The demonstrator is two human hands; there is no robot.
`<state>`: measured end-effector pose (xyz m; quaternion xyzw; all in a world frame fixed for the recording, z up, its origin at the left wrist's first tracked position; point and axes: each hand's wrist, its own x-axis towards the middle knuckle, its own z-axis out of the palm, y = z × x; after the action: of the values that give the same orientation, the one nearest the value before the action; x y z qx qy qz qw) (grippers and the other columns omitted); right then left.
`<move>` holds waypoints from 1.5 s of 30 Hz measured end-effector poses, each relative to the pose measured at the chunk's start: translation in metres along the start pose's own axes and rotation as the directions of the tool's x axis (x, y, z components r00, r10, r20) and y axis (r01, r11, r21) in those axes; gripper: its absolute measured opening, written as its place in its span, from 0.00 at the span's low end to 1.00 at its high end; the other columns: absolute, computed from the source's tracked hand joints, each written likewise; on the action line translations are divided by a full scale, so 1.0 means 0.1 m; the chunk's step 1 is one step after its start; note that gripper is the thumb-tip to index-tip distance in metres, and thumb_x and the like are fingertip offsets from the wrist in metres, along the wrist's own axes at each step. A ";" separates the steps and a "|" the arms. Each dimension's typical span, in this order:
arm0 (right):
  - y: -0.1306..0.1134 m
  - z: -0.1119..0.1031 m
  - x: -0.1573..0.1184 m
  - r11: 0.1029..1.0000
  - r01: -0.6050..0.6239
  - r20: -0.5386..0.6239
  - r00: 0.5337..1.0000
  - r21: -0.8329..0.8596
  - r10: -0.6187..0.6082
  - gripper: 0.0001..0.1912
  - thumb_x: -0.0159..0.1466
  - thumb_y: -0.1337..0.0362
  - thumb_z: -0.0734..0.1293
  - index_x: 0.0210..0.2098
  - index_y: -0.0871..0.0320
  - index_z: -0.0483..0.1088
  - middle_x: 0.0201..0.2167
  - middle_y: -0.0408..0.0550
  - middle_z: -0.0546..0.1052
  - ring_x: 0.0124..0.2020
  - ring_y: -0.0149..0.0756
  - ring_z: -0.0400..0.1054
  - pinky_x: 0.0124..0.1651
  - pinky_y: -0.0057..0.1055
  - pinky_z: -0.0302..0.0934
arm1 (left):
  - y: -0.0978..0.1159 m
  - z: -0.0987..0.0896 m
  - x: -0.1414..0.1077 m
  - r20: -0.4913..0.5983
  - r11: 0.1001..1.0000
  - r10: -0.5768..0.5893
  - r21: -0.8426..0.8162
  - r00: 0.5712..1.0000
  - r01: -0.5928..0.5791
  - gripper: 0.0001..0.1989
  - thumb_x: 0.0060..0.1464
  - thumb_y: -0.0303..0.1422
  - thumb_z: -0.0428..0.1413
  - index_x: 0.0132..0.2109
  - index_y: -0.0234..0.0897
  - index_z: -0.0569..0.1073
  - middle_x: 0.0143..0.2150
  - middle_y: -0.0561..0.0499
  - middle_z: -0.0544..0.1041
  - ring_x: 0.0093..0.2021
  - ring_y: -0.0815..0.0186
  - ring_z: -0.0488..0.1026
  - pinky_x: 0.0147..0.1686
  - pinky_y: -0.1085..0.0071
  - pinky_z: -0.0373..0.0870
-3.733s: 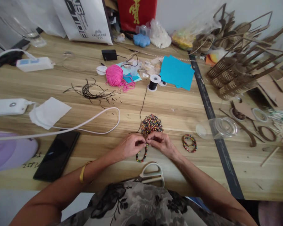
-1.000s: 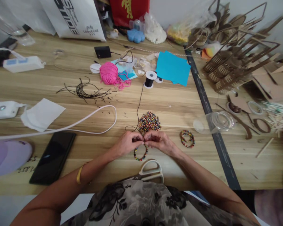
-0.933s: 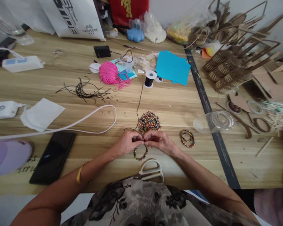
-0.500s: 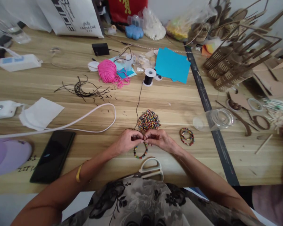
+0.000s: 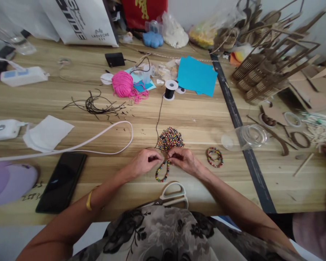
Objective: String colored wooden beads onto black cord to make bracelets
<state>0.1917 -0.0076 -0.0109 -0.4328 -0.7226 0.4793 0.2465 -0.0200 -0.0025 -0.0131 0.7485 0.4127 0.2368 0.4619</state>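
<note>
A string of colourful beads [image 5: 157,174] hangs in a narrow loop on the table between my hands. My right hand [image 5: 185,161] pinches the black cord at the loop's upper end. Just left of it, my left hand [image 5: 145,162] has thumb and forefinger pressed together, and whatever lies between them is too small to make out. Directly beyond my fingers lies a pile of loose beads [image 5: 171,139]. The black cord [image 5: 159,121] runs past the pile to a white spool [image 5: 171,85] wound with black.
Scissors [image 5: 174,194] lie near the table edge at my body. Two beaded bracelets [image 5: 214,157] and a clear plastic jar [image 5: 251,137] are on the right. To the left are a phone [image 5: 62,182], a white cable [image 5: 103,135] and black cord offcuts [image 5: 93,105]. A person's hand shows far right.
My hands have moved slightly apart, my left fingers drawing back from the cord. The bead loop has become narrower and more stretched. The camera view has shifted a little.
</note>
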 end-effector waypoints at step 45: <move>0.08 0.00 0.05 0.995 0.010 0.015 1.000 0.102 -0.012 0.07 0.62 0.62 0.65 0.32 0.61 0.69 0.21 0.42 0.70 0.20 0.27 0.64 0.24 0.22 0.58 | -0.05 -0.12 0.01 0.218 0.906 0.275 0.268 0.937 -0.328 0.10 0.56 0.28 0.53 0.41 0.39 0.79 0.32 0.49 0.76 0.39 0.64 0.68 0.43 0.68 0.62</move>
<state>0.1924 -0.0025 -0.0181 -0.4118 -0.7014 0.5176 0.2654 -0.0304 0.0055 -0.0115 0.8826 0.2808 0.1734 0.3348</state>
